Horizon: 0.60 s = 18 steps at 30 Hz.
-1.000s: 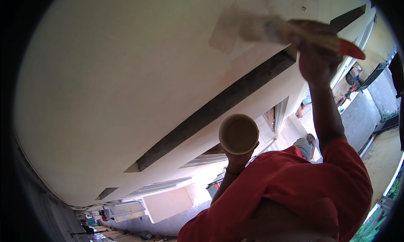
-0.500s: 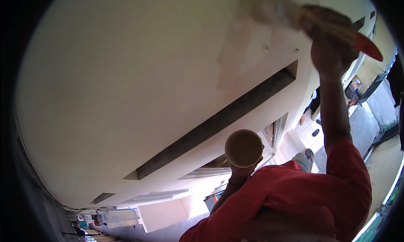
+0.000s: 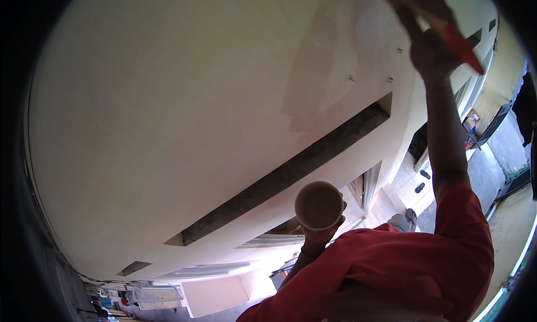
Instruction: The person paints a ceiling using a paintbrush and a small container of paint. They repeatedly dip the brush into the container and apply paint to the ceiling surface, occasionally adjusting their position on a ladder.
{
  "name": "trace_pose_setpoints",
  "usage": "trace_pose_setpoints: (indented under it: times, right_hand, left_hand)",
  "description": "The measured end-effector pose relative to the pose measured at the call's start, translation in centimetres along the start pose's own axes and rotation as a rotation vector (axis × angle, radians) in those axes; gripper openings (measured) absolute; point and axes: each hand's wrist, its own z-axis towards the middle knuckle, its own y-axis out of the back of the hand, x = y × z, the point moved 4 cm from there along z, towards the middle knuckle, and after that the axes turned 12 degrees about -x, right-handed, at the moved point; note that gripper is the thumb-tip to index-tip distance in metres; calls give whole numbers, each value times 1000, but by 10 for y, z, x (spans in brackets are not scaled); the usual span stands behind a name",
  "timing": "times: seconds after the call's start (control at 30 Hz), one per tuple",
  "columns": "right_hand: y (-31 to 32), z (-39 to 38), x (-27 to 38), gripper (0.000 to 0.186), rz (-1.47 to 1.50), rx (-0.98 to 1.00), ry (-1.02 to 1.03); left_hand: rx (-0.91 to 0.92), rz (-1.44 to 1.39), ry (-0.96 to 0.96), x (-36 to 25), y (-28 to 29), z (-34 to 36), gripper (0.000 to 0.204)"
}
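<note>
Brush is at the upper right of the view, handle gripped in the right hand, fingers closed around it; its far end lies beyond the upper edge. Left hand curls around the cup, mouth visible. Wall has a dark slot, with a brownish patch above it.

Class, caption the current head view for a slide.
Right hand, raised beside a pale wall, grips a red-ended brush; left hand, lower, holds a round container.
</note>
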Motion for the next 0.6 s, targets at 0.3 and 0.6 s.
trace_pose_setpoints:
  times: [0.3, 0.6]
  right_hand:
    - [-18, -38, 73, 23, 595, 360, -160]
    - [0, 32, -70, 21, 141, -141, -162]
  left_hand:
    - [-33, -86, 79, 0, -12, -1, 82]
    - [37, -90, 69, 10, -35, -3, 84]
